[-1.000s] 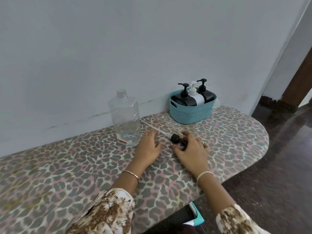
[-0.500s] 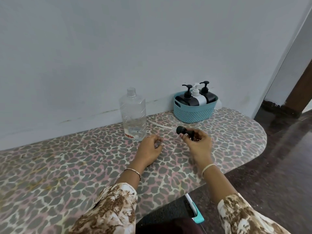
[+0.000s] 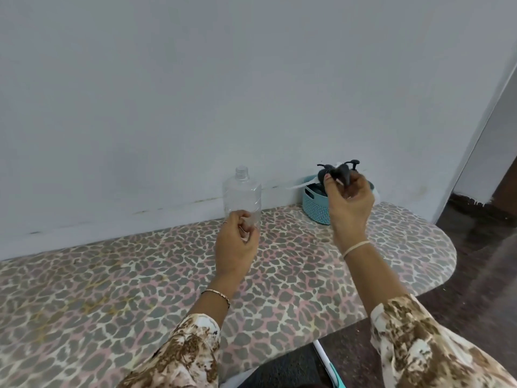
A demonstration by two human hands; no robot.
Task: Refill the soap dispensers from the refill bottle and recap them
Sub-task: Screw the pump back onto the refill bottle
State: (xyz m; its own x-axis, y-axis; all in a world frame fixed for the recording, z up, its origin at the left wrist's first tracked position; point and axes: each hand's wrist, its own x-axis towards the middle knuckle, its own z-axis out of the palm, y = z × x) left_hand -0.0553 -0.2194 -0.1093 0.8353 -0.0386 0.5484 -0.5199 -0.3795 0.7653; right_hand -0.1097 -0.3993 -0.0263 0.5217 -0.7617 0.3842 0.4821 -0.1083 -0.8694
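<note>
A clear refill bottle (image 3: 242, 194) stands uncapped on the leopard-print table (image 3: 126, 281), near the wall. My left hand (image 3: 236, 243) is curled around its lower part, thumb on the left side. My right hand (image 3: 349, 201) is raised and pinches a black pump head (image 3: 340, 173). The pump's white tube (image 3: 296, 186) sticks out to the left, towards the bottle. Behind that hand a teal basket (image 3: 314, 210) holds soap dispensers, mostly hidden. The black pump top (image 3: 354, 163) of one shows above my fingers.
The table's rounded end (image 3: 436, 264) is at the right, with dark floor (image 3: 481, 275) beyond it. The grey wall runs right behind the bottle and basket. A teal and white object (image 3: 331, 371) lies below the table's near edge.
My right hand has lifted the pump head off the table, up in front of the basket. My left hand has moved from the table surface to the bottle's base.
</note>
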